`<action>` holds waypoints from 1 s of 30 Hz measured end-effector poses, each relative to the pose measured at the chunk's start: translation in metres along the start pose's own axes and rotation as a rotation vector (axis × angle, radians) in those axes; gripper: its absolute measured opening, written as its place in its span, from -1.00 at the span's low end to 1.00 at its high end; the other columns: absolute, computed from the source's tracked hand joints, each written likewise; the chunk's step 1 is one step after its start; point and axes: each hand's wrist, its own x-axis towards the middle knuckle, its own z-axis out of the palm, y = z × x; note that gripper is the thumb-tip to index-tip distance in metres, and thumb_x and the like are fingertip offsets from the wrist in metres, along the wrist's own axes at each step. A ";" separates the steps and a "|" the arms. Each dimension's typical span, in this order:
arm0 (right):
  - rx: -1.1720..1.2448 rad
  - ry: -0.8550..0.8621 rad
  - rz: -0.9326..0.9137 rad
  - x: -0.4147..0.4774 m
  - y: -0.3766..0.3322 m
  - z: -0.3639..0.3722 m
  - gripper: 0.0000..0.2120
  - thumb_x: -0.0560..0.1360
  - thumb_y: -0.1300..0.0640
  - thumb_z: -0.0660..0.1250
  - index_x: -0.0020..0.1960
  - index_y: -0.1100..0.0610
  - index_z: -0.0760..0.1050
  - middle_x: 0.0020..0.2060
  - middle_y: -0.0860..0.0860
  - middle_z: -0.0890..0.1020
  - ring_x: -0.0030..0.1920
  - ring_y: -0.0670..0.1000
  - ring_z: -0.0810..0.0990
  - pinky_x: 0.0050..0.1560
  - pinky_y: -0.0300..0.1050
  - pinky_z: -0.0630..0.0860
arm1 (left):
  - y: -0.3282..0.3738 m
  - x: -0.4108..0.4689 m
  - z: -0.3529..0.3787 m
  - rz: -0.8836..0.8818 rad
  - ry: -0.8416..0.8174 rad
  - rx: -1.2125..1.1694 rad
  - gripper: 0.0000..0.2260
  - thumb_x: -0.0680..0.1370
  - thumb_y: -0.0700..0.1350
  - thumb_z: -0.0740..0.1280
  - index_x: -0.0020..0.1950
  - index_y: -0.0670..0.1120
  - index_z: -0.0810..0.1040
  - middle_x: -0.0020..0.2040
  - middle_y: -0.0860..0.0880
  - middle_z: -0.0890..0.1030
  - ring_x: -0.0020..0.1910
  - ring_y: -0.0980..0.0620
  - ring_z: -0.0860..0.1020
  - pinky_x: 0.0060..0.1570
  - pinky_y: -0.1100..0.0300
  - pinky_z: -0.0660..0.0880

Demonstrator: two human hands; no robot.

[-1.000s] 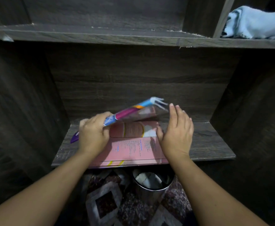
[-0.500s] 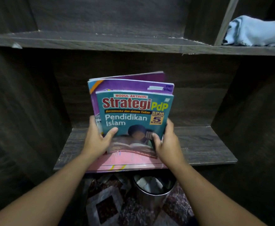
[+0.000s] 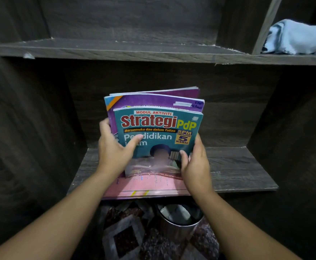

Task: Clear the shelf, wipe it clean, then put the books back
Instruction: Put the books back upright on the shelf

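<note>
**Books stood upright at the middle of the shelf, both hands on them**

A teal workbook (image 3: 159, 139) titled "Strategi PdP" faces out, upright with its top tipped slightly back. Two purple books (image 3: 153, 101) stand close behind it, their top edges showing above. All three rest on a pink book (image 3: 149, 186) that lies flat, its front edge just overhanging the lip of the shelf (image 3: 237, 171).

The left hand (image 3: 114, 151) grips the stack at 9 o'clock, thumb pressed across the teal cover and fingers wrapped behind. The right hand (image 3: 195, 166) clamps the lower right edge at 4 o'clock, thumb on the cover and fingers curled round the side.

Bare board runs out at 3 o'clock to the right wall. At 9 o'clock there is only a narrower strip before the left wall. Overhead at 12 o'clock, the upper board (image 3: 116, 51) sits well above the book tops.

At 2 o'clock, in the next compartment up, lies a crumpled blue cloth (image 3: 299, 38). Below at 6 o'clock a metal bin (image 3: 179, 220) stands on a patterned mat (image 3: 127, 239).
</note>
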 end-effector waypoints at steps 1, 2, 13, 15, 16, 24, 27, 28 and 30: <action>-0.008 -0.001 0.002 0.000 -0.001 0.000 -0.33 0.57 0.20 0.27 0.57 -0.01 0.03 0.25 0.04 0.45 0.21 -0.01 0.45 0.14 -0.07 0.44 | 0.007 0.002 -0.003 0.019 0.009 0.002 -0.25 0.33 -0.15 0.59 0.37 -0.03 0.23 0.14 0.14 0.50 0.06 0.40 0.51 -0.03 0.49 0.47; -0.018 -0.004 0.003 0.001 -0.002 -0.001 -0.30 0.57 0.19 0.28 0.58 -0.02 -0.02 0.25 0.05 0.44 0.19 0.01 0.45 0.12 -0.06 0.44 | 0.014 0.004 -0.006 0.062 0.013 0.023 -0.15 0.31 -0.15 0.60 0.44 0.00 0.16 0.22 0.12 0.46 0.14 0.38 0.48 0.05 0.47 0.45; -0.038 -0.102 0.017 0.001 -0.013 0.006 -0.11 0.58 0.16 0.27 0.48 -0.14 -0.42 0.54 0.02 0.15 0.47 0.03 0.25 0.38 0.00 0.30 | 0.114 0.038 -0.020 0.548 -0.130 1.262 -0.45 0.36 0.35 0.38 0.16 0.00 0.47 0.03 -0.03 0.59 0.06 -0.09 0.52 0.11 -0.04 0.31; -0.060 -0.100 -0.033 0.001 -0.011 0.009 -0.15 0.56 0.20 0.28 0.51 -0.04 -0.33 0.56 0.07 0.05 0.53 0.03 0.11 0.49 -0.03 0.17 | 0.127 0.043 -0.012 0.536 -0.271 1.323 -0.46 0.38 0.39 0.34 0.10 -0.01 0.45 -0.02 -0.05 0.61 0.00 -0.10 0.56 -0.03 0.02 0.36; -0.087 -0.096 -0.056 0.000 -0.011 0.010 -0.17 0.55 0.20 0.29 0.53 0.02 -0.27 0.57 0.10 0.02 0.54 0.06 0.08 0.50 -0.05 0.12 | 0.131 0.044 -0.008 0.507 -0.353 1.316 -0.46 0.40 0.38 0.33 0.12 -0.02 0.42 -0.02 -0.07 0.61 -0.02 -0.11 0.57 -0.13 0.06 0.36; -0.394 -0.190 -0.235 -0.011 -0.015 0.023 -0.28 0.29 0.15 0.52 0.41 0.15 0.40 0.46 0.26 0.29 0.26 0.31 0.48 0.20 0.17 0.46 | 0.126 0.041 -0.021 0.361 -0.287 1.237 -0.64 0.53 0.16 0.33 0.09 -0.08 0.35 -0.03 -0.11 0.61 -0.19 -0.13 0.55 -0.30 0.08 0.29; -0.385 -0.290 -0.294 -0.019 -0.021 0.034 -0.40 0.25 0.14 0.55 0.28 0.14 0.53 0.35 0.26 0.44 0.19 0.28 0.55 0.10 0.15 0.53 | 0.123 0.044 -0.043 0.246 -0.199 1.237 -0.66 0.52 0.11 0.36 0.01 -0.07 0.28 -0.03 -0.14 0.61 -0.09 -0.20 0.60 -0.28 0.07 0.31; -0.401 -0.328 -0.324 -0.022 -0.024 0.039 -0.43 0.23 0.12 0.58 0.22 0.12 0.57 0.30 0.25 0.50 0.16 0.26 0.58 0.07 0.11 0.55 | 0.123 0.046 -0.053 0.208 -0.168 1.248 -0.65 0.52 0.10 0.37 0.02 -0.07 0.28 -0.03 -0.15 0.61 -0.08 -0.21 0.60 -0.28 0.07 0.31; -0.459 -0.410 -0.384 -0.027 -0.025 0.044 -0.46 0.15 0.05 0.62 0.12 0.08 0.63 0.23 0.22 0.56 0.11 0.20 0.62 0.03 0.03 0.58 | 0.119 0.051 -0.069 0.141 -0.113 1.263 -0.67 0.52 0.03 0.40 0.04 -0.09 0.30 -0.02 -0.16 0.61 -0.07 -0.23 0.60 -0.28 0.07 0.33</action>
